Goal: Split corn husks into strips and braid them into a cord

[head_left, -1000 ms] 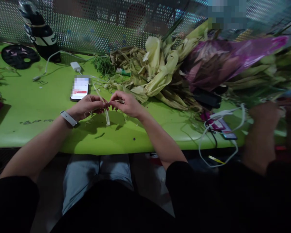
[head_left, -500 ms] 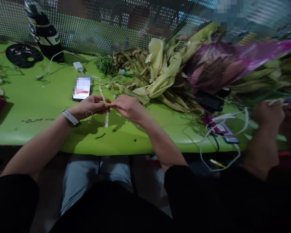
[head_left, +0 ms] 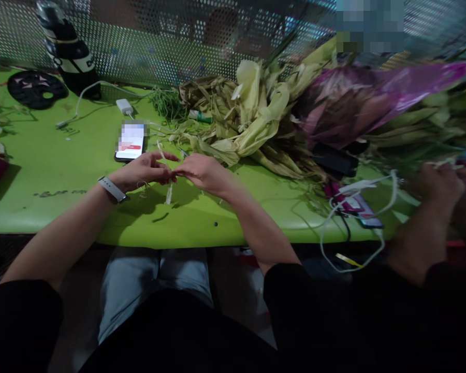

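A pale, narrow strip of corn husk [head_left: 169, 194] runs upright between my two hands, its ends showing above and below the fingers. My left hand [head_left: 143, 170], with a light watch band at the wrist, is closed on the strip, its index finger reaching out past it. My right hand [head_left: 202, 172] pinches at the same spot, thumb and fingertips meeting the left ones. A small dark metallic tip [head_left: 184, 153] pokes out behind my right knuckles; the rest of it is hidden. Thin fibres [head_left: 143, 187] hang below my left hand.
A lit phone [head_left: 130, 141] lies just beyond my left hand on the green tabletop [head_left: 62, 217]. Corn husks [head_left: 266, 114] and a pink plastic bag [head_left: 341, 103] are heaped behind. White cables [head_left: 322, 246] loop at the right, beside another person's hands [head_left: 438, 181]. A black bottle [head_left: 72, 57] stands back left.
My hands stay together at the strip with only a slight shift of the fingers. The other person's hands at the right have moved a little to the right.
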The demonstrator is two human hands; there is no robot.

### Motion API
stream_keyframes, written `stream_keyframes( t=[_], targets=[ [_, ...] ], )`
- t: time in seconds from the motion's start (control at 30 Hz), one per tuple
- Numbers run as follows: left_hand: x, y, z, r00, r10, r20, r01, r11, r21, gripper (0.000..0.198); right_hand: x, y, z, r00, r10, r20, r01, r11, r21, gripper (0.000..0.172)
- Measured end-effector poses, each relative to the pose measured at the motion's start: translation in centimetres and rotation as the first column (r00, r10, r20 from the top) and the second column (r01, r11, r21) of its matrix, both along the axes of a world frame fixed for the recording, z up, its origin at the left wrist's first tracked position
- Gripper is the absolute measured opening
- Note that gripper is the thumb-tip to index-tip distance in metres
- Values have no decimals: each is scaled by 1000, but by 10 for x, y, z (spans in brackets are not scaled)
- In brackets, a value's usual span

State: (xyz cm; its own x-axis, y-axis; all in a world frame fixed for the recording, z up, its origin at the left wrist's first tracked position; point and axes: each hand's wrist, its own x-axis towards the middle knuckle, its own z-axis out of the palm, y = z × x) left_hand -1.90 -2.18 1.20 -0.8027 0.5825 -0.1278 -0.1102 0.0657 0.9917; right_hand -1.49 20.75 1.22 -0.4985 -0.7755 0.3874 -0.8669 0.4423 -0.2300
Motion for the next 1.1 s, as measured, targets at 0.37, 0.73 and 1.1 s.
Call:
stream_keyframes(
  t=[0.37,0.73,1.1],
  targets=[
    [-2,3,-7,993,115,-18,-113,990,89,29,3,-5,-3,954,-249,-165,255,967,13,27],
    [0,6,-2,968,20,-251,-23,1000,-11,33,7,-7,1,952,-286,-108,292,956,44,26],
    [-6,1,-11,872,-101,-479,-13,973,-230,39,5,-2,1,981,-192,16,191,981,37,24]
  ],
)
